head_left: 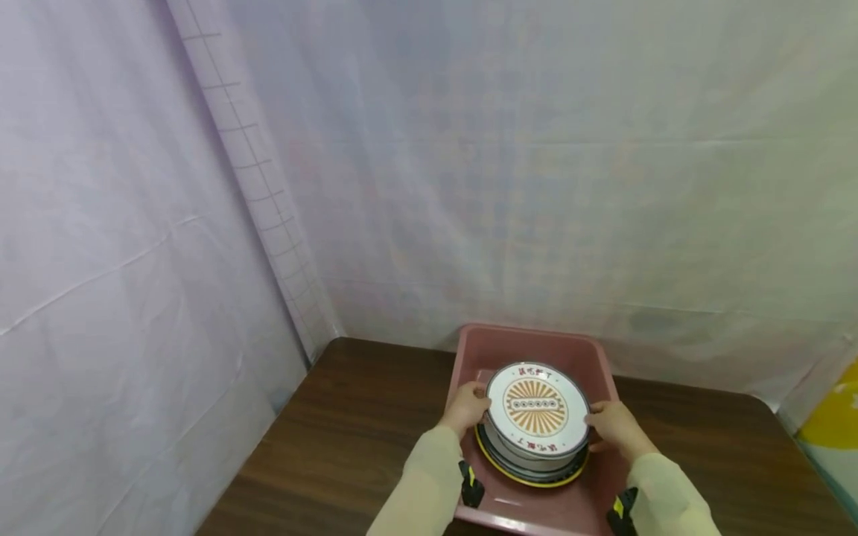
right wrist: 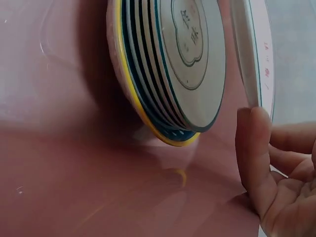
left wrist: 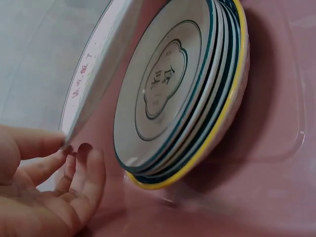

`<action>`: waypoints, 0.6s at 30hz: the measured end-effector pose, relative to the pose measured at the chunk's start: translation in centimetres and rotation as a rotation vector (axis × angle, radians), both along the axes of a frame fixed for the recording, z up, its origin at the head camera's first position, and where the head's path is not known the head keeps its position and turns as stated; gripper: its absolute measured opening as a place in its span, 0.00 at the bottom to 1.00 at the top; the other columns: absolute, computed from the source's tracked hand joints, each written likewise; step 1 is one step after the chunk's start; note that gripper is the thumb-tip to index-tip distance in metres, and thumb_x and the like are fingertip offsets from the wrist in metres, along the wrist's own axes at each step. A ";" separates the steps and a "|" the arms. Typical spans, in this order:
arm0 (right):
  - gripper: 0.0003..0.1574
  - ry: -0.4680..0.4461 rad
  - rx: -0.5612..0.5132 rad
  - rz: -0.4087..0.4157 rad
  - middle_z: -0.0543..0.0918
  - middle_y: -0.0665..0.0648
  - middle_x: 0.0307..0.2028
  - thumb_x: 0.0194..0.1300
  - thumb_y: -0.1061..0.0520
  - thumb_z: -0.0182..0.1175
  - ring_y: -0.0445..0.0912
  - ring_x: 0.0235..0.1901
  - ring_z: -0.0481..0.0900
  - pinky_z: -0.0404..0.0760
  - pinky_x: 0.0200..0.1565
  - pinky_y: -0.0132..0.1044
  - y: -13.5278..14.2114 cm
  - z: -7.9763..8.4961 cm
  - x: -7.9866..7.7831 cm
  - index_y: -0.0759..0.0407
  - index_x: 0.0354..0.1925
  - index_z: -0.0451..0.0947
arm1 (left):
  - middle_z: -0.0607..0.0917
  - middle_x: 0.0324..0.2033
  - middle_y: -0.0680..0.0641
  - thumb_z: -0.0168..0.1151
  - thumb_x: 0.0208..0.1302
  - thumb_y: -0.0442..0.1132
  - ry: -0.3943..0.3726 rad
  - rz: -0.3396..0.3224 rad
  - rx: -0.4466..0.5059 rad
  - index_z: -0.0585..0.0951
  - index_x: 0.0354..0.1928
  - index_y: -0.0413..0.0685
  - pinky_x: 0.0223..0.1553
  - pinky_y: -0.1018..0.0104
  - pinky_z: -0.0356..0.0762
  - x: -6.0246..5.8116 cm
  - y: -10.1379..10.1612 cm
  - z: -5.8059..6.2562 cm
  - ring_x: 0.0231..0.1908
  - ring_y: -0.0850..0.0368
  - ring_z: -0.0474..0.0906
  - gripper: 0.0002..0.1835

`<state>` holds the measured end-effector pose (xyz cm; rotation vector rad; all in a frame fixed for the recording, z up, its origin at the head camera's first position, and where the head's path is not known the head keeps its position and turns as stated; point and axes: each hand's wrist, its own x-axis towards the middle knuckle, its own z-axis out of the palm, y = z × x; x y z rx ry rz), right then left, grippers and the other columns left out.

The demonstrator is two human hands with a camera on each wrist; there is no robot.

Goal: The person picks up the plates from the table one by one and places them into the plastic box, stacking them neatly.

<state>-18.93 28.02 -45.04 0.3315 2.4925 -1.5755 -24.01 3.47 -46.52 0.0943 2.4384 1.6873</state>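
Observation:
Between both hands a white plate [head_left: 538,408] with an orange sunburst and red characters is held above a stack of plates. My left hand [head_left: 465,407] pinches its left rim between thumb and fingers. At the opposite rim my right hand [head_left: 617,426] pinches it the same way. Both wrist views show a gap between this plate and the stack. The top stacked plate [left wrist: 165,74] is white with a green rim and dark characters. Under the stack lies a dark yellow-rimmed plate [right wrist: 173,139], on the floor of a pink basin [head_left: 536,336].
The basin stands on a dark wood table [head_left: 348,424], near its back edge. White sheeting [head_left: 536,186] hangs behind the table and on the left. A yellow and white object [head_left: 834,413] shows at the far right.

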 end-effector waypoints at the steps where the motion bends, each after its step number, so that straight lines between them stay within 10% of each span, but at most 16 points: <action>1: 0.24 -0.009 -0.002 0.001 0.72 0.70 0.34 0.64 0.68 0.46 0.48 0.23 0.76 0.82 0.25 0.39 0.1 -0.1 0.0 0.86 0.54 0.59 | 0.78 0.40 0.41 0.55 0.59 0.26 0.010 -0.013 -0.041 0.74 0.50 0.29 0.35 0.59 0.80 0.0 0.0 -0.1 0.33 0.53 0.76 0.16; 18: 0.23 -0.022 0.107 0.023 0.78 0.60 0.23 0.59 0.69 0.54 0.47 0.20 0.79 0.81 0.23 0.38 -0.1 -0.8 0.1 0.86 0.49 0.65 | 0.75 0.50 0.33 0.56 0.48 0.20 0.116 -0.059 -0.330 0.72 0.54 0.32 0.58 0.49 0.65 0.7 0.2 -0.4 0.55 0.41 0.69 0.26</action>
